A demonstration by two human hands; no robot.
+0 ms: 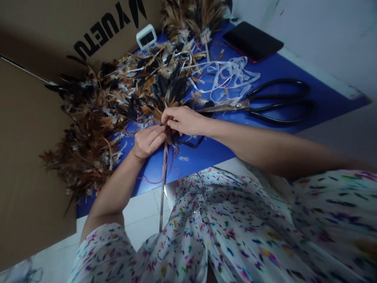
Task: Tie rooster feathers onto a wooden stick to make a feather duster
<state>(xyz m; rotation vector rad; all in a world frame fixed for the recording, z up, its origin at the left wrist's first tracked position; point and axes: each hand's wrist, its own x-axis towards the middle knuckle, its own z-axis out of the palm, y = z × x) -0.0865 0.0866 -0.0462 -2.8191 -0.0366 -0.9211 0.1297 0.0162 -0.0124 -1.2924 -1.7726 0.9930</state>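
Both my hands meet at the head of a feather duster, where dark and brown feathers (pixel 169 88) are gathered round a thin stick (pixel 162 188). My left hand (pixel 149 140) is closed on the duster from the left side. From the right, my right hand (pixel 184 120) pinches at the feathers just above it; what exactly lies between the fingertips is hidden. A pink thread (pixel 166 155) hangs down beside the stick, which reaches past the table edge towards my lap.
Loose feathers (pixel 88 133) are heaped on the blue table (pixel 188 161) at left. Large black-handled scissors (pixel 244 105), tangled white ribbon (pixel 226 76) and a dark tablet-like device (pixel 253 41) lie right. Behind are a small white timer-like device (pixel 146 36), feather bundles (pixel 203 15) and a cardboard box (pixel 59 23).
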